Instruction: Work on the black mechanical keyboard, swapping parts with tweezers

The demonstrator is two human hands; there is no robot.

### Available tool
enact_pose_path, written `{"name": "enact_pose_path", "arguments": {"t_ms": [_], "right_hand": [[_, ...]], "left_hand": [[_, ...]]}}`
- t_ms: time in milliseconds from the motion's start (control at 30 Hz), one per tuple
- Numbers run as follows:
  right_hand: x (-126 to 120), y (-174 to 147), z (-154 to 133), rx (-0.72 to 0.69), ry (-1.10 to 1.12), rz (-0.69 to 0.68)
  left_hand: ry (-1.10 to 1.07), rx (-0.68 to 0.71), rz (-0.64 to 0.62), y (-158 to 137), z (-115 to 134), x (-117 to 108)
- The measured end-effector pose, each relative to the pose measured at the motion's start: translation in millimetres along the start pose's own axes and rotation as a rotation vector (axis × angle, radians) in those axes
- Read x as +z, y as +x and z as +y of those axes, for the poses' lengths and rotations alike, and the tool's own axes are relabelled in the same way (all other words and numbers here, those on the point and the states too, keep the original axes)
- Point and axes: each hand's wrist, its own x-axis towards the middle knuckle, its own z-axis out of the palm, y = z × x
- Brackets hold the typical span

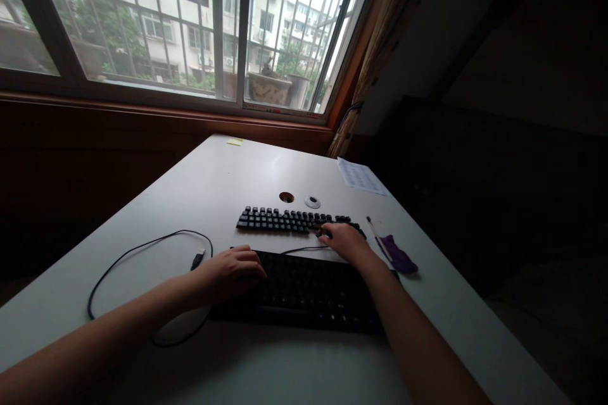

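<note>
on the white desk [247, 171] in front of you, a dark keyboard [304, 294] lies flat, with rows of dark keycaps [273, 221] just beyond it. your left hand [240, 269] rests curled over the keyboard's far left corner; i cannot tell whether it grips anything. your right hand [344, 238] reaches over the keyboard, fingertips bent down at the right part of the keycaps; whether they pinch one, i cannot tell. a black cable [184, 231] loops at your left, and a slim stick [379, 238] lies across a purple cloth [401, 258] at right.
</note>
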Motion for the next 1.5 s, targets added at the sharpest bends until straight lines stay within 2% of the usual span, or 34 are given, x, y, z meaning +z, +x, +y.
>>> {"name": "enact_pose_path", "arguments": {"t_ms": [333, 600, 833, 1133, 1500], "right_hand": [[-8, 2, -7, -0.052, -0.085, -0.025], [-9, -5, -2, -0.036, -0.052, 0.042], [0, -10, 9, -0.016, 0.004, 0.049], [11, -3, 1, 0.01, 0.032, 0.019], [-5, 2, -7, -0.005, -0.038, -0.033]], "left_hand": [[-0.002, 0.005, -0.002, -1, -2, 2], [-0.001, 0.0, -0.002, -1, -3, 3], [-0.008, -0.001, -0.009, -1, -3, 3], [-0.009, -0.005, -0.009, -1, -2, 2], [0.003, -0.001, -0.007, -1, -4, 3]]}}
